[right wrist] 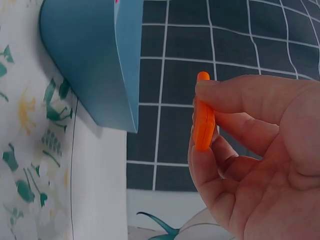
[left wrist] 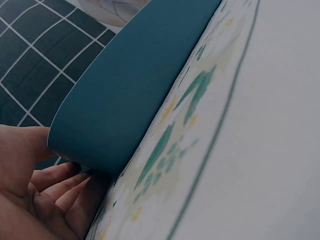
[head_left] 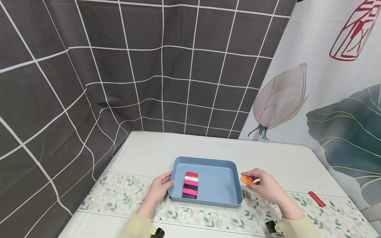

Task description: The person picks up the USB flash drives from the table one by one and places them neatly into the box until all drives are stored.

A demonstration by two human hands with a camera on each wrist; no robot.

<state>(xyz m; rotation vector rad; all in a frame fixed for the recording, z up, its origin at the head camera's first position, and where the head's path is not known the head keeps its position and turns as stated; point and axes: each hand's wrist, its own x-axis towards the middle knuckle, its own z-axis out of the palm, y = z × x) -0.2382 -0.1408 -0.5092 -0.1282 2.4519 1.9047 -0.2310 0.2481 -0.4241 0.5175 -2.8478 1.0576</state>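
Note:
My left hand (head_left: 159,185) grips the left side of a blue rectangular tray (head_left: 218,198). In the left wrist view, the thumb reaches the rim of the tray (left wrist: 115,95) and the other fingers bend beneath its corner. Inside, toward the left, several small flat bars lie in a column: a red one (head_left: 191,174), a white one (head_left: 191,178), and pink (head_left: 190,191) and black (head_left: 190,187) ones. Just beyond the tray's right wall, my right hand (head_left: 264,185) pinches a small orange bar (right wrist: 204,122) between thumb and fingers, holding it up off the table.
On the table's right side lies a longer red bar (head_left: 317,199). A floral strip (head_left: 128,190) runs across the white tablecloth (head_left: 268,153). Behind stand a dark gridded curtain (head_left: 178,66) and a white curtain with printed plants (head_left: 279,99).

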